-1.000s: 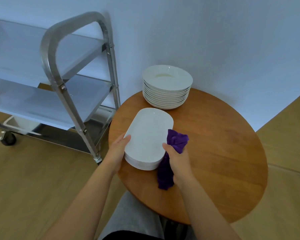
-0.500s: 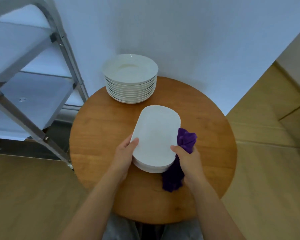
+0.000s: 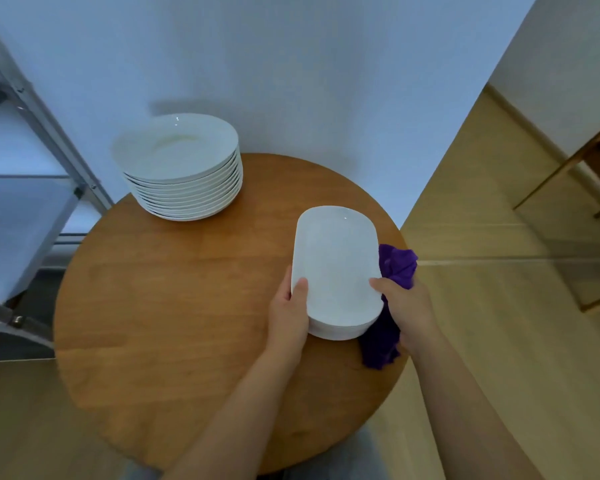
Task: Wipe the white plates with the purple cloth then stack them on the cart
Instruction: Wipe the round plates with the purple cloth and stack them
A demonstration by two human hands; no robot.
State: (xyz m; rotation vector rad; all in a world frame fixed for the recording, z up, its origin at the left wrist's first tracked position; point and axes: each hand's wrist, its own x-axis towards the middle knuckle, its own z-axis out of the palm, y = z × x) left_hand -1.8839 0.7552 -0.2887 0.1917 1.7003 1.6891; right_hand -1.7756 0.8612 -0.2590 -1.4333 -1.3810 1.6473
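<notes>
Steel-grey metal cart frame with pale shelves point(image 3: 32, 188) fills the left edge of the frame, its slanted upright just beside the round wooden table point(image 3: 174, 306). Upper left of the tabletop: a stack of round white plates point(image 3: 181, 168), close to the pale wall. Centre right of the frame: a smaller stack of oblong white plates point(image 3: 336, 268), lying near the table's right rim.

Left hand point(image 3: 290, 313) grips the near left edge of the oblong stack, thumb on top of the uppermost plate, fingers curled under out of sight. Right hand point(image 3: 407, 304) takes the near right edge, thumb pressed on the top plate's rim, while its fingers clutch the crumpled purple cloth point(image 3: 394, 271). Cloth bunches up beside the plates' right side and hangs below the hand over the table edge. Both forearms enter from the bottom of the frame. Wooden floor at right.
</notes>
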